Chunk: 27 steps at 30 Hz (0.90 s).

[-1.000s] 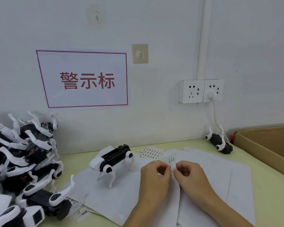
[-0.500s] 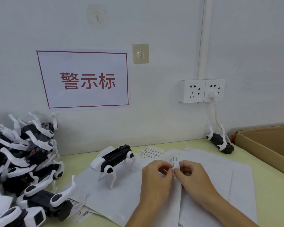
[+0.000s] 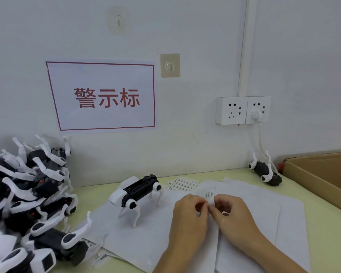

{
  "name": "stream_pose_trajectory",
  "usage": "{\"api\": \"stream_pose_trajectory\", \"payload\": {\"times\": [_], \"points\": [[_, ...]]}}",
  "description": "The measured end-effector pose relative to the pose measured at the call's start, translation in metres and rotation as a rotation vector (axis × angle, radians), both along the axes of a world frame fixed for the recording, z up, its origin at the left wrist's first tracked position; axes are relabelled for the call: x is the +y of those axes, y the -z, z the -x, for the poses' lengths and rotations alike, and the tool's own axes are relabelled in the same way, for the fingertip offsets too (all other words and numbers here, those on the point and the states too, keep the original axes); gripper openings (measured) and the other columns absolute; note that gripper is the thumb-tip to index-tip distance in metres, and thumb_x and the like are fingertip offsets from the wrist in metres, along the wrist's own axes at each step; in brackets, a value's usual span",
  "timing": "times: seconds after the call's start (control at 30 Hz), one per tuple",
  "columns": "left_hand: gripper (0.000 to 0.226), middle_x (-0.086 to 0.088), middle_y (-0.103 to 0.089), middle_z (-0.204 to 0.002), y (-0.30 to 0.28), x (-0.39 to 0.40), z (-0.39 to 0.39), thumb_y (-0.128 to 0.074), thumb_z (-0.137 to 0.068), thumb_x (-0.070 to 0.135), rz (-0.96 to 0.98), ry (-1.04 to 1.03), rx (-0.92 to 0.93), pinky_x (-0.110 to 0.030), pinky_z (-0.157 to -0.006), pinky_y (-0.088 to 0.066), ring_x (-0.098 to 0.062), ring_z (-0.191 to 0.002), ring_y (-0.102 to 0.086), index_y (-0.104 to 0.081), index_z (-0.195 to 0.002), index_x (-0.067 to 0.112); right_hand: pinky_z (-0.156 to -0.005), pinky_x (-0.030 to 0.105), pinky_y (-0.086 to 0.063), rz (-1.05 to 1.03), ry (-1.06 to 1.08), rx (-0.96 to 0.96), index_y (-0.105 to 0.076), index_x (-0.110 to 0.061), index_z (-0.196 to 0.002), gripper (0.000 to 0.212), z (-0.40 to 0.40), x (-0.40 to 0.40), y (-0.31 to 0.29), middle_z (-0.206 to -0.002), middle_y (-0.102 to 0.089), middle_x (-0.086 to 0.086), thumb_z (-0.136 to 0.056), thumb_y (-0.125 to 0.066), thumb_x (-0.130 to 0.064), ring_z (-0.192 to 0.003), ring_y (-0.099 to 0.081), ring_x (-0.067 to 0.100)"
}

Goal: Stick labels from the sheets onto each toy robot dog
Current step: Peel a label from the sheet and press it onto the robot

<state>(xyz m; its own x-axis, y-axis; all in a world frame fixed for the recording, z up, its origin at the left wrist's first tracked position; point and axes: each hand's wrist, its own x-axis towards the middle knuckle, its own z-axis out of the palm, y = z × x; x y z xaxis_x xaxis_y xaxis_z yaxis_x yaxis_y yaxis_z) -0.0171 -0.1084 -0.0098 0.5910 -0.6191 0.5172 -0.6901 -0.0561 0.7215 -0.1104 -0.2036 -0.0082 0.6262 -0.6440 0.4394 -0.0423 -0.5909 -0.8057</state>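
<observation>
one head-worn view, looking forward and slightly down across a table point(image 3: 323, 223) toward a white wall point(image 3: 185, 36) close behind it. the person's hands sit near the lower middle; the wall fills the upper half. wide lens, edges bowed.

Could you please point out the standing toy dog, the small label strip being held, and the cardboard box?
Standing black-and-white toy robot dog point(image 3: 138, 191): head view, black back.
Small white label strip point(image 3: 210, 196): head view, printed upper end.
Brown cardboard box point(image 3: 311, 179): head view, near wall.
</observation>
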Motion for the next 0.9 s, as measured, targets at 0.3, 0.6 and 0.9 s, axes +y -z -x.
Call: {"api": "stream_pose_trajectory", "payload": {"times": [0.3,0.6,0.9], "points": [[0.012,0.009,-0.066,-0.081,-0.0001,0.0000,-0.0003,-0.063,-0.092,0.013,0.019,-0.003,0.037,-0.026,-0.073,-0.052,-0.006,-0.080,-0.059,-0.071,-0.084,0.017,-0.054,0.018,-0.036,0.021,0.003,-0.002,-0.043,-0.017,-0.054,0.044,-0.0017,-0.0007,0.0003,-0.051,-0.042,-0.009,-0.086,-0.067,0.001,-0.054,-0.040,0.005],[0.013,0.009,-0.070,-0.088,0.0006,0.0009,0.0001,-0.064,-0.093,0.016,0.010,0.007,0.018,-0.029,-0.079,-0.053,-0.005,-0.086,-0.062,-0.077,-0.091,0.018,-0.054,0.023,-0.036,0.033,0.013,-0.006,-0.046,-0.007,-0.056,0.037,-0.0021,0.0008,0.0001,-0.053,-0.044,0.003,-0.085,-0.066,0.003,-0.056,-0.042,0.008],[0.014,0.006,-0.070,-0.084,-0.0018,0.0007,0.0026,-0.063,-0.091,0.016,-0.005,0.003,0.014,-0.031,-0.074,-0.055,-0.007,-0.081,-0.063,-0.077,-0.086,0.016,-0.055,0.022,-0.038,0.042,-0.002,-0.007,-0.053,-0.001,-0.060,0.030,-0.0020,0.0016,-0.0002,-0.057,-0.052,0.011,-0.087,-0.065,0.002,-0.056,-0.045,0.008]]}}
